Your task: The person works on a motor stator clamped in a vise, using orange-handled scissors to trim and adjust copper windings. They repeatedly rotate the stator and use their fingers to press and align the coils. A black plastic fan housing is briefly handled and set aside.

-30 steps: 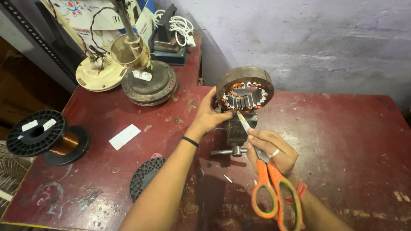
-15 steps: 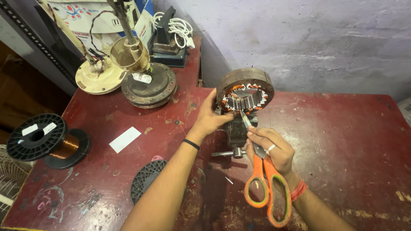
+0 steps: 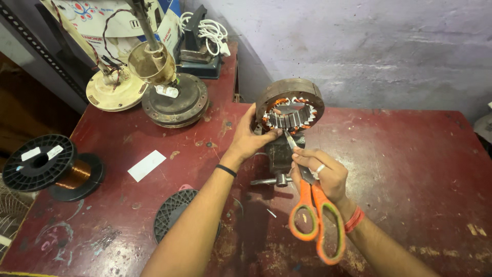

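Note:
A round motor stator point(image 3: 290, 105) with copper windings stands on edge, clamped in a small dark bench vise point(image 3: 279, 154) on the red table point(image 3: 405, 164). My left hand point(image 3: 251, 137) grips the stator's left rim, thumb at its lower inside edge. My right hand point(image 3: 320, 172) holds orange-handled scissors point(image 3: 312, 215) by the shut blades, near the pivot. The blade tip points up into the stator's lower slots. The handles hang down toward me.
A spool of copper wire point(image 3: 48, 166) lies at the left edge. A black perforated disc point(image 3: 177, 215) lies under my left forearm. A white paper slip point(image 3: 146, 165) is nearby. Fan motor parts point(image 3: 171, 97), a cream cover point(image 3: 115, 92) and white cable point(image 3: 207, 31) crowd the back left.
My right hand with the scissors has risen toward the stator, the blade tip now reaching into its lower slots. My left hand keeps its grip on the rim.

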